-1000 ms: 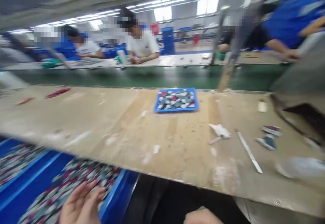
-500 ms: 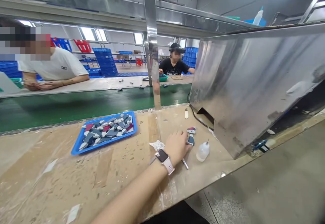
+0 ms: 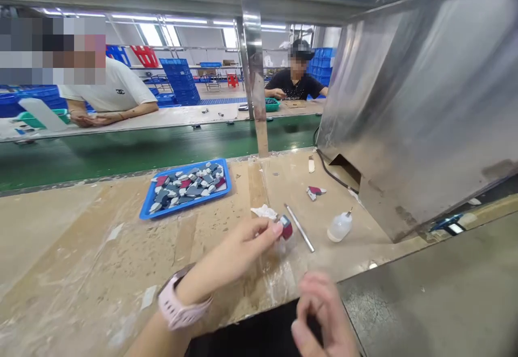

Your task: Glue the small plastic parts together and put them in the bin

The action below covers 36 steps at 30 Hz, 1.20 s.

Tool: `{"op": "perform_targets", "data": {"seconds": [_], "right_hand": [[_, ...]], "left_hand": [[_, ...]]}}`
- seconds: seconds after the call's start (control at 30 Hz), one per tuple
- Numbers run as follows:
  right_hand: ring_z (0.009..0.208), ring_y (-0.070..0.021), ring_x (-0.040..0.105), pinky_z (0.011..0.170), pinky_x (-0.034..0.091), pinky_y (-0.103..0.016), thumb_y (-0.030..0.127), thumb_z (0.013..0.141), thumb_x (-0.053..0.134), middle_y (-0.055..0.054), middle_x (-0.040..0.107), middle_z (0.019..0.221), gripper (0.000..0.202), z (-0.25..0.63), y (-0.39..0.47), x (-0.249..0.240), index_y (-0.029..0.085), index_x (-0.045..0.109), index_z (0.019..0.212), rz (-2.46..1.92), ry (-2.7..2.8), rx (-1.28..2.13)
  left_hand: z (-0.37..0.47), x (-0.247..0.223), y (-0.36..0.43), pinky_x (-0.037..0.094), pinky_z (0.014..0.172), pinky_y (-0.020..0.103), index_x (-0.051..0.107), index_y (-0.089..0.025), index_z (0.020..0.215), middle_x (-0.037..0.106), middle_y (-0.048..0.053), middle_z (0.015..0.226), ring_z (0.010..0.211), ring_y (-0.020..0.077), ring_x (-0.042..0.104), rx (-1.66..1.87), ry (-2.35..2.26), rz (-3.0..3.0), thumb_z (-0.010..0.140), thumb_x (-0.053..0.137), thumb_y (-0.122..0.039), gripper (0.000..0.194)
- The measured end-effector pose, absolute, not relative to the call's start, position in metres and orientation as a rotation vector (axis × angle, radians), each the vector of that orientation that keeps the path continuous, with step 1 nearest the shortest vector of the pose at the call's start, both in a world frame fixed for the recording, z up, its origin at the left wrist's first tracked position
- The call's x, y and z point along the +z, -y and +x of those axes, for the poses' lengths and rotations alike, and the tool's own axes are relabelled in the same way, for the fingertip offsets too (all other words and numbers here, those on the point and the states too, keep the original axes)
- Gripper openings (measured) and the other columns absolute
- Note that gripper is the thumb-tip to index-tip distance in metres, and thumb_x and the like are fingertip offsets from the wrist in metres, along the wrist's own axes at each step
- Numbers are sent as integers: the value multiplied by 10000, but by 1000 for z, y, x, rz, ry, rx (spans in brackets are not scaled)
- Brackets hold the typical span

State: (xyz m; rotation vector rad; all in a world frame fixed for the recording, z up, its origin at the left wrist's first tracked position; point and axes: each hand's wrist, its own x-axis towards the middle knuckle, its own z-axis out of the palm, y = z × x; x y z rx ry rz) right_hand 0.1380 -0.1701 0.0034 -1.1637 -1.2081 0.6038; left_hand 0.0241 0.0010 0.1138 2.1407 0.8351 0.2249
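My left hand (image 3: 246, 246), with a pink watch band on its wrist, pinches a small dark-red and grey-blue plastic part (image 3: 287, 228) above the bench. Low in the view, my right hand (image 3: 321, 314) has its fingers curled but apart, slightly blurred, and nothing shows in it. Between the held part and a squeeze bottle (image 3: 340, 227) with a thin metal tip lies a slim metal pen-like tool (image 3: 299, 228). A crumpled white tissue (image 3: 264, 211) rests just behind my left fingers. Farther back on the bench sits another red, white and grey part (image 3: 314, 192).
A blue tray (image 3: 143, 214) of similar parts stands at the left. The metal housing (image 3: 413, 119) blocks the right side, a black cable (image 3: 332, 172) at its foot. Beyond the bench runs a green conveyor belt (image 3: 182, 140); two people sit across it. The bench's front edge is near my right hand.
My left hand has come back towards me, lifting a part from the bench. My right hand has entered from below. The view has tilted down and swung a little left.
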Motion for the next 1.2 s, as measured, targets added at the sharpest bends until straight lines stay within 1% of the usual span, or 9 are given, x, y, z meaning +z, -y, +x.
{"op": "perform_targets", "data": {"seconds": [0.07,0.27,0.37,0.5,0.57,0.67,0.8,1.0,1.2], "right_hand": [[802,-135,601,719,574,-287,297,991,583,-116,440,1373,465,142,162,10,317,450,1436,-1221,1282,325],[1010,-150,704,907,574,-212,192,1010,556,-69,715,1162,452,135,145,16,246,474,1451,-1250,1538,233],[824,-143,732,757,615,-206,181,1011,539,-61,752,1035,467,129,151,9,244,466,1468,-1289,1462,381],[642,-124,681,587,583,-178,204,980,613,0,717,794,346,126,160,8,282,582,1316,-1327,1367,557],[599,-113,651,551,557,-167,213,971,632,23,698,744,265,124,161,12,290,604,1222,-1313,1300,642],[539,-91,608,526,530,-152,222,976,629,49,673,691,189,119,160,20,299,616,1149,-1252,1198,775],[617,-95,655,627,575,-162,295,971,655,29,707,783,275,117,156,28,301,624,1244,-1158,1253,794],[1056,-121,678,966,531,-167,170,1003,573,-93,695,1107,203,122,151,33,156,676,1178,-1256,1550,230],[951,-112,702,908,550,-142,146,1012,556,-84,730,1000,171,115,154,37,123,653,1150,-1234,1531,169]], "left_hand": [[0,107,19,453,655,241,597,-175,806,559,-1,731,664,133,505,211,-768,1747,952,387,-666,555],[-26,74,62,442,655,229,608,-174,739,559,3,696,669,129,510,351,-804,1506,976,436,-620,534],[-31,66,70,451,662,225,602,-188,723,585,0,695,682,128,553,572,-983,1665,1039,356,-533,528],[-39,58,79,520,775,190,670,-261,1066,704,1,979,883,120,663,943,-1028,1874,1037,474,-385,234],[-41,53,84,531,890,180,648,-307,1207,710,-1,1132,1036,120,672,1009,-922,1968,1017,539,-329,220],[-40,45,90,512,978,166,651,-312,1214,718,-15,1147,1105,108,660,1035,-833,2016,988,599,-254,239],[-38,39,97,509,979,138,661,-289,1172,720,-28,1116,1065,83,670,1169,-943,1964,960,620,-158,253],[-35,43,107,529,914,126,668,-248,1173,725,-25,1070,992,72,683,1248,-1042,2020,932,636,-92,289],[-23,45,117,565,876,189,680,-149,1114,738,34,1001,947,114,698,1435,-1095,2145,887,631,-3,274]]}}
